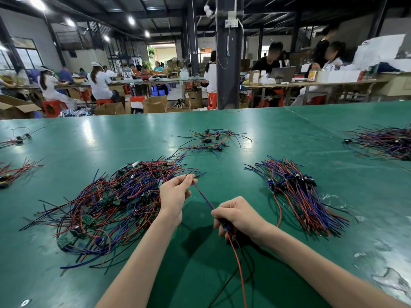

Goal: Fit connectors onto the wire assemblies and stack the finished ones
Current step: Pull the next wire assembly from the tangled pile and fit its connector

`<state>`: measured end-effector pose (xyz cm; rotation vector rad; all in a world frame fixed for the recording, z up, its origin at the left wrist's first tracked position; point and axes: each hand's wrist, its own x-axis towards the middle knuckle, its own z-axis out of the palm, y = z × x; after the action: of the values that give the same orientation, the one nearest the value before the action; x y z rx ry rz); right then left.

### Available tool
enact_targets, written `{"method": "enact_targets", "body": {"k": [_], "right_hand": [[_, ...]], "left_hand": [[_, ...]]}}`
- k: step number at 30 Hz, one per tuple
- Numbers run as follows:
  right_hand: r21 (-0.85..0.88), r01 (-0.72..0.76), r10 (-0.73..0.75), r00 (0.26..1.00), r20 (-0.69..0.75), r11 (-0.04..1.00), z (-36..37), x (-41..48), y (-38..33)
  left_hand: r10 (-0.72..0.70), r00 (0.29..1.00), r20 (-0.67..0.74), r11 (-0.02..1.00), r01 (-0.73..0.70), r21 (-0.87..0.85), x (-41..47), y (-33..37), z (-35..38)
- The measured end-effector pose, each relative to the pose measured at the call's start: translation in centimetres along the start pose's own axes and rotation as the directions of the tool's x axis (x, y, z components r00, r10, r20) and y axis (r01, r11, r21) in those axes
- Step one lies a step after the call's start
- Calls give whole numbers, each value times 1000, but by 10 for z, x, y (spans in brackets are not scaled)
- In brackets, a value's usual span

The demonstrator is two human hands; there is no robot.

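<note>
The green table [222, 130] carries all the work. Largest on it is the tangled heap [111, 203] of red, blue and black wire assemblies with small green boards, lying left of the hands. I judge it unfinished stock, and it is sizeable. To the right lies the aligned stack [298, 196], its wires combed one way with dark blue connectors grouped at the upper end. I judge it the finished pile, somewhat smaller than the heap. A small loose cluster [213, 140] of assemblies sits further back at centre, its status unclear. Between heap and stack, the left hand [173, 192] has its grip pinched on the far end of a blue-and-red wire pair [203, 196]. The right hand [239, 215] has its grip curled round the near end, where a blue connector [226, 226] shows under the fingers; red and black leads trail from it toward the viewer. Whether the connector is fully seated is hidden. Judgement: task roughly midway, with one assembly in hand and not yet stacked, and much of the heap left to do.
</note>
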<state>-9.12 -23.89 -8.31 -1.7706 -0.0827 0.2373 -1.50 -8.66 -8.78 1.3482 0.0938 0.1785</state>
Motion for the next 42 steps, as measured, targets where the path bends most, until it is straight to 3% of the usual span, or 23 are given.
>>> {"method": "enact_targets", "body": {"k": [13, 28, 33, 38, 42], "right_hand": [[-13, 2, -2, 1000, 14, 1000, 1, -1, -1], [8, 3, -3, 1000, 8, 1000, 0, 1, 2], [68, 52, -46, 996, -81, 996, -1, 5, 3], [84, 99, -80, 974, -211, 992, -8, 10, 2], [54, 104, -89, 968, -234, 993, -12, 10, 3]], "left_hand": [[1, 999, -44, 1000, 0, 12, 1, 0, -3], [-3, 1000, 7, 1000, 4, -11, -1, 1, -2], [-152, 979, 137, 988, 155, -11, -5, 0, 3], [-243, 873, 424, 967, 252, 36, -29, -4, 17], [-238, 868, 436, 965, 262, 6, -40, -7, 21]]}}
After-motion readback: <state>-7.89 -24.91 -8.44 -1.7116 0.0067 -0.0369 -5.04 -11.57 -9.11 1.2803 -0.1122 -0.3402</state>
